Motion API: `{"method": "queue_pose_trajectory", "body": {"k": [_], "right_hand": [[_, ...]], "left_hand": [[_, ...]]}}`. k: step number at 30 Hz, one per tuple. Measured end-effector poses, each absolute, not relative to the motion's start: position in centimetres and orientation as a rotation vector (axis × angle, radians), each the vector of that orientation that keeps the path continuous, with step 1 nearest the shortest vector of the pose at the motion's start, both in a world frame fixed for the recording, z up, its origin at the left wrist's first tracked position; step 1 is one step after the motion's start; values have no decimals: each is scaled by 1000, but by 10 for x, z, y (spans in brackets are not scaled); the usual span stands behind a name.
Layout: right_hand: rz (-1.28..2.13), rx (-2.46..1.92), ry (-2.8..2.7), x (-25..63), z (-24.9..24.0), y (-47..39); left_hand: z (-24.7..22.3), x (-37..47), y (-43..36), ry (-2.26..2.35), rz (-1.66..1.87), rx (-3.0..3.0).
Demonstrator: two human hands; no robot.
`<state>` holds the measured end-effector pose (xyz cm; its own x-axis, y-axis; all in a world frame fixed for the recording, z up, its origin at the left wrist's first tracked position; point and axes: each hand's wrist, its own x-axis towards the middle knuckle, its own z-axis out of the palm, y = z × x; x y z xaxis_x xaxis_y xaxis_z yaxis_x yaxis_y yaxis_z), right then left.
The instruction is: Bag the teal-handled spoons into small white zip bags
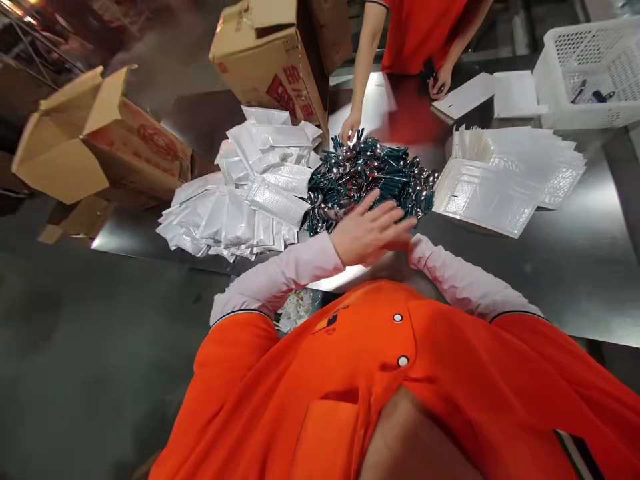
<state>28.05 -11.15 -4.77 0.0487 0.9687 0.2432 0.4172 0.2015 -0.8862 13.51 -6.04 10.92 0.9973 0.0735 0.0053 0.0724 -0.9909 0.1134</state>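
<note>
My left hand [367, 230] reaches over the near edge of a pile of dark green and silver cutlery [375, 173], palm down, its fingers spread and slightly blurred, with nothing seen in them. Mostly hidden behind it, my right hand [401, 241] shows only in part at the white sleeve cuff; its fingers cannot be made out. Left of the pile lies a heap of filled white padded envelopes [250, 200]. To the right are fanned stacks of flat white padded envelopes [493, 187].
Across the metal table [570, 267], a person in red [425, 33] has one hand at the pile and a dark object in the other. An open carton [135, 147] and a taller carton [270, 67] stand left; a white basket [575, 87] stands far right.
</note>
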Motion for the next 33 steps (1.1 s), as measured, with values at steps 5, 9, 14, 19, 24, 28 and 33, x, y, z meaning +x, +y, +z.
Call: {"method": "queue_pose_trajectory", "body": {"k": [5, 9, 14, 19, 24, 28, 33], "right_hand": [[892, -1319, -1315, 260, -45, -139], [1102, -1344, -1087, 237, -61, -162], [1268, -1355, -936, 225, -94, -180], [1229, -1474, -948, 244, -109, -187], [1183, -1517, -970, 264, -112, -198], [1035, -1565, -960, 266, -105, -203], [912, -1506, -1002, 264, -66, -202]], "left_hand": [[116, 123, -20, 497, 228, 2787], [77, 120, -17, 318, -136, 2548], [33, 117, -41, 470, -607, 2304], [-12, 116, -55, 664, -553, 2305], [-32, 110, -43, 654, -485, 2113], [-28, 100, -39, 741, -546, 1942], [7, 93, -39, 866, -429, 1958]]}}
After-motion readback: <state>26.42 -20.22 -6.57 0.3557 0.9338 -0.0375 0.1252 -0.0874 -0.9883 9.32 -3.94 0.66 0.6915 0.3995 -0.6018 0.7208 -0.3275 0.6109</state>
